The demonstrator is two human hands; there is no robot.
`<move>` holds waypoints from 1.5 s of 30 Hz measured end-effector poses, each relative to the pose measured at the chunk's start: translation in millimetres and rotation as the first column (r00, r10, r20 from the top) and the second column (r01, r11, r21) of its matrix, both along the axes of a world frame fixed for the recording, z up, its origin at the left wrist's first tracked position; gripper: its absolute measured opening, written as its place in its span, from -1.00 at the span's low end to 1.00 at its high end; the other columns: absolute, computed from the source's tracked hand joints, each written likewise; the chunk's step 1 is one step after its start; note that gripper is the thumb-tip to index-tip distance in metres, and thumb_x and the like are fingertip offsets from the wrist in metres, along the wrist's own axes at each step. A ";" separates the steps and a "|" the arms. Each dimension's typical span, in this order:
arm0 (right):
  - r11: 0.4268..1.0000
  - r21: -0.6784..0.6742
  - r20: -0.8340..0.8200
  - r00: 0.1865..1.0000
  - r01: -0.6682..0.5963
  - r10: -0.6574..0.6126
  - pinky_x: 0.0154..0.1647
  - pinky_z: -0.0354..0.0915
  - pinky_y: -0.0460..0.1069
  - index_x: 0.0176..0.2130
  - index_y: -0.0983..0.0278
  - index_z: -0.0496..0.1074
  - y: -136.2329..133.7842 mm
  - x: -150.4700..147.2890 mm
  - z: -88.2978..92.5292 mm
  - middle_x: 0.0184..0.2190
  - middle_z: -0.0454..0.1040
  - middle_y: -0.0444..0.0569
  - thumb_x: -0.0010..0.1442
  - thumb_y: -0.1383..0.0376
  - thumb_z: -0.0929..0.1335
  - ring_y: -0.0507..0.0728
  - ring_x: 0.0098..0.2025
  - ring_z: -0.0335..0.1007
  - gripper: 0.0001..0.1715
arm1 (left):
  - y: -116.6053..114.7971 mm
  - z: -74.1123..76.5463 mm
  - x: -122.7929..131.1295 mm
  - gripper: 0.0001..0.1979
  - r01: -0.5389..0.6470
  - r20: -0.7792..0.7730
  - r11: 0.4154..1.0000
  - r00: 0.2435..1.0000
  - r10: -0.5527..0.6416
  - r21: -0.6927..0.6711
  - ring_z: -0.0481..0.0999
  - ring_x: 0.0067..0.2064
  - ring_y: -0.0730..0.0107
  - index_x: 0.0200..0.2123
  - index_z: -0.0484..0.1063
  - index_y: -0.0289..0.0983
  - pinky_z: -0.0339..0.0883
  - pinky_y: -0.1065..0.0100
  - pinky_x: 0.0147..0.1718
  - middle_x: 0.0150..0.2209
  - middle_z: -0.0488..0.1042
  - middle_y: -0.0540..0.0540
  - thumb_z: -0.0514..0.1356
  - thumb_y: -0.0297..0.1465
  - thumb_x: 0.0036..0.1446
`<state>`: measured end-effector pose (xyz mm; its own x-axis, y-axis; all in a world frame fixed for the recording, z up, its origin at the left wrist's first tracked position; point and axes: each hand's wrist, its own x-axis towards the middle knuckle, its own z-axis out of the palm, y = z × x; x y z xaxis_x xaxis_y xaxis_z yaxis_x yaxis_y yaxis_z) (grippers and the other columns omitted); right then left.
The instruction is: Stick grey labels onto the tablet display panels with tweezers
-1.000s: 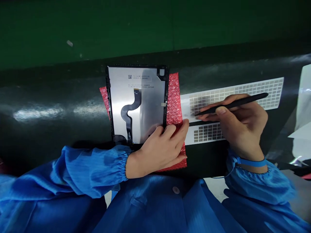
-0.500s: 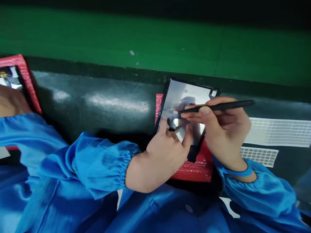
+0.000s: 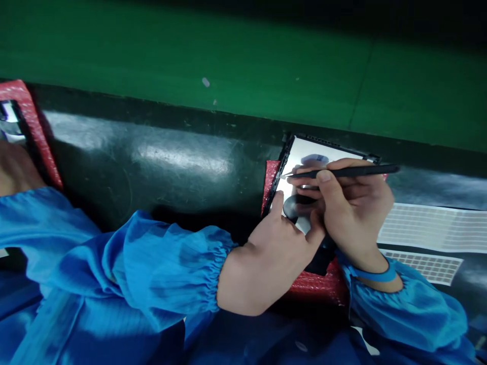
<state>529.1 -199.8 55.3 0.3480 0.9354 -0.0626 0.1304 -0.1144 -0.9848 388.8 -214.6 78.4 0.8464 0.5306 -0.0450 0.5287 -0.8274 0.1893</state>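
Observation:
A flat panel with a shiny, mirror-like face (image 3: 335,152) and a black frame lies on red bubble wrap (image 3: 317,286). My right hand (image 3: 350,203) grips black tweezers (image 3: 357,171), whose tips touch down near the panel's left edge, by a small pale piece. Below those tips, my left hand (image 3: 274,253) rests on the panel with its index finger stretched out and its thumb apart, holding nothing. Both hands cover much of the panel's lower part.
Two white sheets of small labels (image 3: 433,228) (image 3: 426,266) lie to the right. At the far left, another person's hand (image 3: 17,167) is over a second panel on red bubble wrap (image 3: 36,126). A green strip (image 3: 243,71) runs along the back.
The panel and both my hands sit farther right in view. The tweezer tips have come closer to the panel's left edge, and the panel's face looks brighter.

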 end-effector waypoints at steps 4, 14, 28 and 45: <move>1.000 -0.012 -0.001 1.000 -0.008 0.008 -0.32 0.68 -0.02 -0.14 0.18 0.48 0.9 0.3 1.2 -0.26 0.69 -0.09 0.35 0.26 0.49 0.14 -0.30 0.71 -0.87 | -0.5 -0.7 0.3 -0.56 -0.026 0.015 1.000 1.000 0.027 -0.011 0.68 -0.15 0.08 0.24 0.43 -0.51 0.18 -0.21 0.34 -0.12 0.66 -0.29 0.08 -0.54 0.34; 1.000 -0.008 0.036 0.999 -0.011 0.011 -0.40 0.67 0.02 -0.17 0.16 0.51 0.9 -1.0 2.9 -0.29 0.68 -0.06 0.33 0.25 0.49 0.21 -0.29 0.72 -0.90 | 1.8 -0.4 -0.3 -0.60 0.018 0.030 0.998 0.999 -0.016 -0.065 0.68 -0.24 0.13 0.20 0.49 -0.45 0.23 -0.20 0.33 -0.20 0.67 -0.22 0.07 -0.54 0.37; 1.000 -0.001 0.023 0.999 -0.028 0.028 -0.35 0.66 -0.05 -0.16 0.18 0.50 1.9 1.2 1.1 -0.20 0.70 -0.08 0.32 0.26 0.50 0.13 -0.29 0.72 -0.87 | 5.6 0.8 -4.8 -0.68 -0.037 -0.027 0.999 0.999 0.038 0.017 0.59 -0.39 0.25 0.09 0.53 -0.39 0.08 -0.07 0.39 -0.47 0.59 -0.03 0.12 -0.49 0.35; 0.999 -0.005 -0.024 0.999 -0.036 0.036 -0.33 0.66 -0.05 -0.16 0.17 0.49 1.0 1.9 2.3 -0.16 0.70 -0.11 0.31 0.28 0.51 0.10 -0.29 0.71 -0.86 | 45.3 16.0 -8.4 -0.29 0.189 -0.057 0.950 0.976 -0.209 -0.250 0.66 -0.04 -0.05 0.22 0.42 -0.37 0.10 -0.15 0.35 -0.15 0.69 -0.19 0.44 -0.09 0.14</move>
<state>531.0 -198.8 57.5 0.3126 0.9469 -0.0751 0.1113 -0.1150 -0.9871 380.4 -169.2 94.4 0.9216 0.3167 -0.2244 0.3804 -0.8523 0.3591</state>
